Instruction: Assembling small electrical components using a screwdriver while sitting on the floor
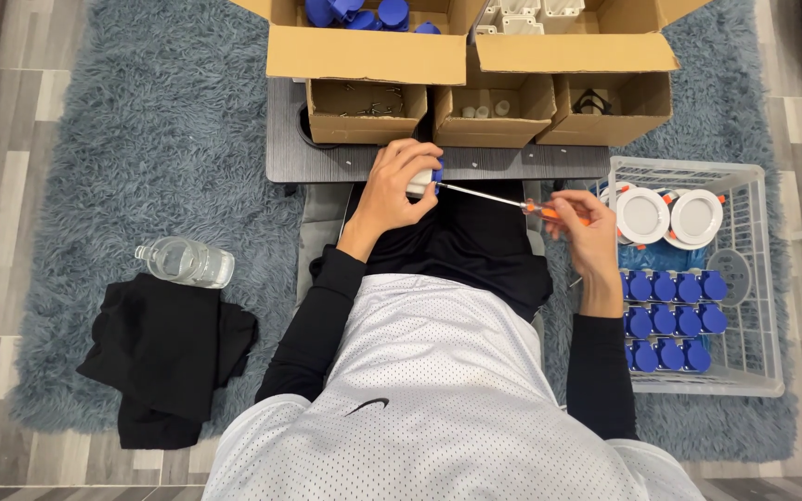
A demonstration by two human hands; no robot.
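1. Head view, our hands: our left hand point(399, 190) wraps its fingers closed around a small white part with a blue piece point(422, 178), holding it just off the near edge of the low dark table point(345, 162), above our lap. We judge the grip steadies the part against the tool's push.
2. Our right hand point(582, 232) has its fingers pinched shut on the orange handle of a screwdriver point(503, 199). The shaft runs level from right to left and its tip meets the part at the blue piece, so the two hands face each other along one line.
3. Along the table's far edge stand three small open cardboard boxes point(494, 116), close enough to reach; their contents are too small to tell apart. Two larger open cartons point(364, 51) behind them hold blue and white pieces.
4. To our right on the grey rug point(160, 121) sits a white wire basket point(763, 278), with rows of blue-capped parts and two round white discs, near the tool hand.
5. To our left on the rug lie a clear plastic bottle point(186, 262) and a black folded cloth point(164, 357), well apart from the work.
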